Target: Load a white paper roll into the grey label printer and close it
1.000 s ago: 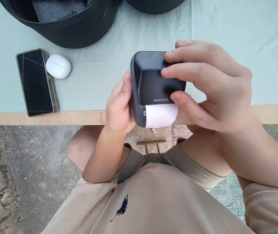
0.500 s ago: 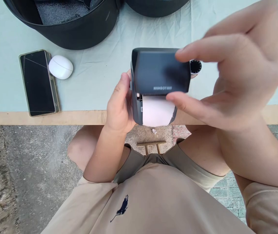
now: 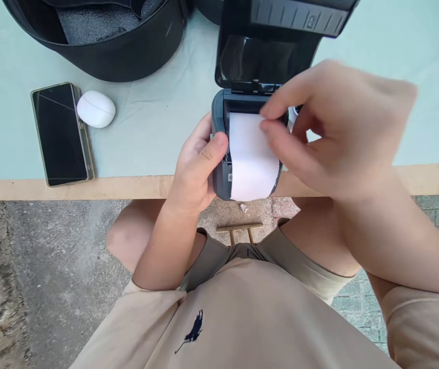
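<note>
A dark grey label printer [image 3: 220, 184] is in my left hand [image 3: 194, 177], thumb over its left rim and fingers around the side. Its black lid [image 3: 269, 59] stands hinged up at the far side, showing the inside. A white roll of label paper [image 3: 252, 164] lies in the printer's bay, its front hanging over the near end. My right hand [image 3: 331, 128], a little blurred, is closed, thumb and forefinger pinched at the paper's upper right edge. The other fingers are curled, partly hidden behind them.
Left on the cloth-covered table [image 3: 146, 123] lie a phone [image 3: 61, 136] and a white rounded case [image 3: 96, 109] touching it. An open black zipped bag [image 3: 135, 56] with grey lining stands behind. The wooden table edge [image 3: 135, 188] runs above my knees.
The printer's lid has swung from closed to raised, away from me. My right hand has gone from the lid to the paper. My left thumb has shifted onto the printer's rim.
</note>
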A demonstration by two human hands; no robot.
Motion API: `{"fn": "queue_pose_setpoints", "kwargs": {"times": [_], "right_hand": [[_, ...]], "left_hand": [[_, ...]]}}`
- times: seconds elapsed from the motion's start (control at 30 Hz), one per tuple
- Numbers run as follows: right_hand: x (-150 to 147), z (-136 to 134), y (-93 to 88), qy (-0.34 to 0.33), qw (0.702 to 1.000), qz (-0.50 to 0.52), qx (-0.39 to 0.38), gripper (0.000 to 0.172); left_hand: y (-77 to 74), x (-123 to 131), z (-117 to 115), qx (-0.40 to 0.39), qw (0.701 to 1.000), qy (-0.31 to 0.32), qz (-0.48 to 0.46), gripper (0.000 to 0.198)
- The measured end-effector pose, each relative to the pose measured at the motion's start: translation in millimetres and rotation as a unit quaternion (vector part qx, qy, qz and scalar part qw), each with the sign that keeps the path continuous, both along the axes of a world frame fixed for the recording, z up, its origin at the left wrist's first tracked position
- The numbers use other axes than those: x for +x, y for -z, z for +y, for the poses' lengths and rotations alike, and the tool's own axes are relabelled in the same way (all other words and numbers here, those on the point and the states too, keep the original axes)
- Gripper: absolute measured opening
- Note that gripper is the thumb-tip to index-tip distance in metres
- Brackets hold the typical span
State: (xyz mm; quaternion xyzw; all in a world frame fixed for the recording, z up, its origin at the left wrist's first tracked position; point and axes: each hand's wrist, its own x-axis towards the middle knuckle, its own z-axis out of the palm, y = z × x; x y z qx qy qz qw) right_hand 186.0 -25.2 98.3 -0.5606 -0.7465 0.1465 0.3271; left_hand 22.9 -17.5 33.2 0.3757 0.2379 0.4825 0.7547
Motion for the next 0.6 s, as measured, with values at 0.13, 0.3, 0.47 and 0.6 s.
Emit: {"fn": "queue_pose_setpoints", "kwargs": {"times": [0.13, 0.3, 0.47, 0.6], "right_hand": [[-3.0, 0.3, -2.5, -0.013, 0.976, -0.216, 0.007, 0.021], [-2.2, -1.3, -3.4, -0.016, 0.948, -0.318, -0.006, 0.024], [-3.3, -1.2, -3.6, -0.018, 0.936, -0.352, -0.021, 0.026], [5.6, -7.4, -15.9, -0.049, 0.97, -0.236, -0.022, 0.024]], "left_hand": [[-1.0, -1.1, -0.6, 0.004, 1.0, 0.011, -0.017, 0.036], [-2.6, -2.5, -0.9, -0.006, 1.0, 0.015, -0.002, 0.035], [-0.5, -2.4, -0.9, 0.016, 1.0, 0.027, 0.003, 0.038], [-3.8, -1.5, -2.9, 0.001, 1.0, 0.013, 0.001, 0.036]]}}
